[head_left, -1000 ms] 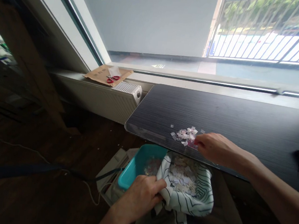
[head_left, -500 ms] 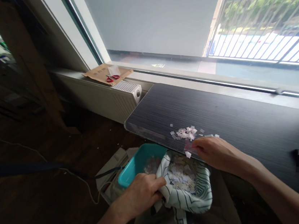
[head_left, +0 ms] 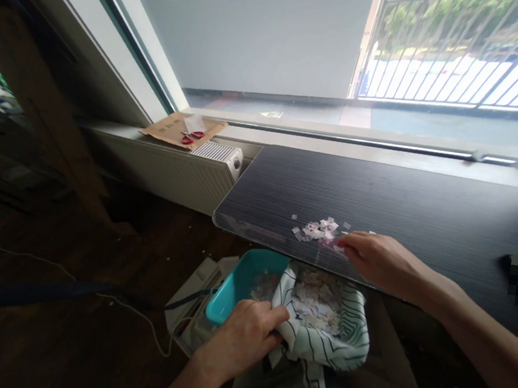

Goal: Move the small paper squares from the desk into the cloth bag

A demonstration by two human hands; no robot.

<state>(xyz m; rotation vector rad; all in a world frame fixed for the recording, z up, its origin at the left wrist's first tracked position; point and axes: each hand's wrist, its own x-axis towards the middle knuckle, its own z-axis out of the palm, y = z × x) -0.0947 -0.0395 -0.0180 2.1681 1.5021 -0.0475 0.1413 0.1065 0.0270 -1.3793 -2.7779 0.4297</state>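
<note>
My left hand (head_left: 249, 331) is closed on the edge of a white cloth (head_left: 329, 347) with dark wavy lines, which lines a container full of small paper scraps (head_left: 316, 302). Against it, on the left, sits a turquoise plastic bin (head_left: 227, 297) with some clear, pinkish bits inside. Above the container, my right hand (head_left: 369, 255) is at the front of the dark table, fingers drawn together beside a small pile of white and pink paper squares (head_left: 321, 229). Whether a scrap is between those fingertips is hard to make out.
Red-handled scissors (head_left: 193, 137) lie on a brown envelope (head_left: 165, 130) on top of the radiator (head_left: 195, 173). The dark tabletop (head_left: 381, 196) runs along the window. A pale cable (head_left: 144, 321) trails over the floor at left.
The white scrap that was just over the table's front edge is gone from there. My right hand has moved slightly up and inward, closer to the pile. My left hand keeps its hold.
</note>
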